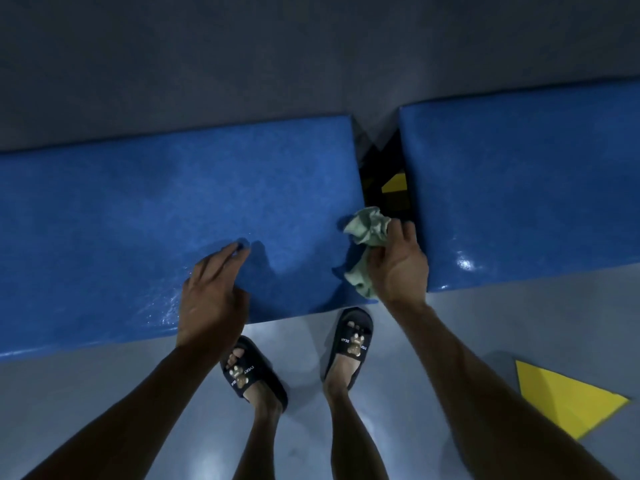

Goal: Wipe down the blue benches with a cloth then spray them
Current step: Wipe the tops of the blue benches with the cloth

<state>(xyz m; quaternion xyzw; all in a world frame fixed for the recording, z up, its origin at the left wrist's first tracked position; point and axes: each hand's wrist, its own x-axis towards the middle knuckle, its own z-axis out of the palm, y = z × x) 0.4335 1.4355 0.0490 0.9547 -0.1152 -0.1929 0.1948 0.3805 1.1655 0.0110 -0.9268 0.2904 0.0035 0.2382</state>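
Nearest: two feet in black slippers on grey floor. Then left hand, fingers relaxed, holding nothing, resting on blue worktop. Right hand gripping crumpled green cloth at that worktop's right end. Beyond, second blue worktop.

Blue benches, pale green cloth, yellow floor triangle.
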